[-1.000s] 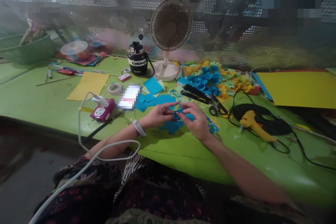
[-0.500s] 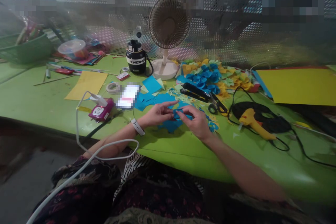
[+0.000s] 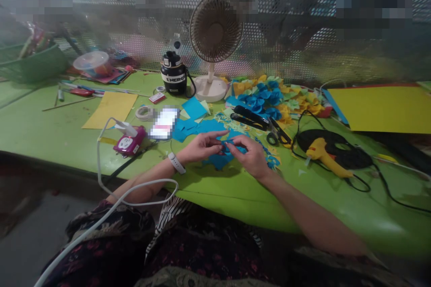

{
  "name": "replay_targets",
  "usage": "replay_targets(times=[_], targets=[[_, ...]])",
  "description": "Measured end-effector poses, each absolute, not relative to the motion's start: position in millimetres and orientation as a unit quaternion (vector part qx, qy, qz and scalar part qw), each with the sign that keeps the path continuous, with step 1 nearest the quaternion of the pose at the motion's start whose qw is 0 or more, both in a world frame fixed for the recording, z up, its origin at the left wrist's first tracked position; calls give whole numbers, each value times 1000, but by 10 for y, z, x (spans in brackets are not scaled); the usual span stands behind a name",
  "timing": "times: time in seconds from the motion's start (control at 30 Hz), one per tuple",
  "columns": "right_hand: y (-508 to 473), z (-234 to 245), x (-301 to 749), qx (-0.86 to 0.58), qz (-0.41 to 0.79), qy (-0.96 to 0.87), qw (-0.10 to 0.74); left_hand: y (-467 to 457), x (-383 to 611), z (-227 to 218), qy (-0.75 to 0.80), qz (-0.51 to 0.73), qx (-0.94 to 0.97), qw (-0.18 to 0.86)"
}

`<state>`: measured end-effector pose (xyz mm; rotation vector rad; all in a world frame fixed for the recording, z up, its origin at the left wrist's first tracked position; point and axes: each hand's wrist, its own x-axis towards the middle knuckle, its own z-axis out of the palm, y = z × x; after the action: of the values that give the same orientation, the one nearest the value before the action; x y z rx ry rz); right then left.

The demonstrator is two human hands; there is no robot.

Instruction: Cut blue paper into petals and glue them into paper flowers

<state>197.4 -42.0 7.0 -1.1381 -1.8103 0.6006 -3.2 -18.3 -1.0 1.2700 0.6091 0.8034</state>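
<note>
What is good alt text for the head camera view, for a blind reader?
A person's left hand and right hand pinch a small blue paper piece over blue paper scraps on a green table. Blue and yellow paper flowers and a yellow glue gun lie nearby.

The one legible word stands on the black insulated jug [image 3: 173, 74] at about eleven o'clock from the centre of the view: white capitals on its pale band read "ENERG", and the band curves out of sight after the G, so any further letters are hidden. At about ten o'clock, a small white-and-red box [image 3: 157, 97] lies on the green table and carries a label too small to read. The phone [image 3: 164, 123] at nine o'clock has its screen pixelated, so nothing on it can be read. Any markings on the pink socket [image 3: 129, 141], just beyond the phone at nine o'clock, are too small to read.
</note>
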Motion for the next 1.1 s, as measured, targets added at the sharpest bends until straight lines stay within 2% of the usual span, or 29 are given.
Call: replay_targets(times=[0.4,0.6,0.73,0.83,1.1], targets=[[-406,20,1967,-447,222,-738,454,-141,-55,-80,256,355,603,667],[-411,88,1984,-469,305,-674,482,-153,-55,-22,258,363,590,673],[-388,151,2014,-485,337,-684,427,-166,-54,20,264,357,591,674],[-377,149,2004,-458,319,-726,402,-165,-49,21,265,344,584,686],[-392,91,1990,-409,277,-755,431,-172,-15,69,293,306,505,752]])
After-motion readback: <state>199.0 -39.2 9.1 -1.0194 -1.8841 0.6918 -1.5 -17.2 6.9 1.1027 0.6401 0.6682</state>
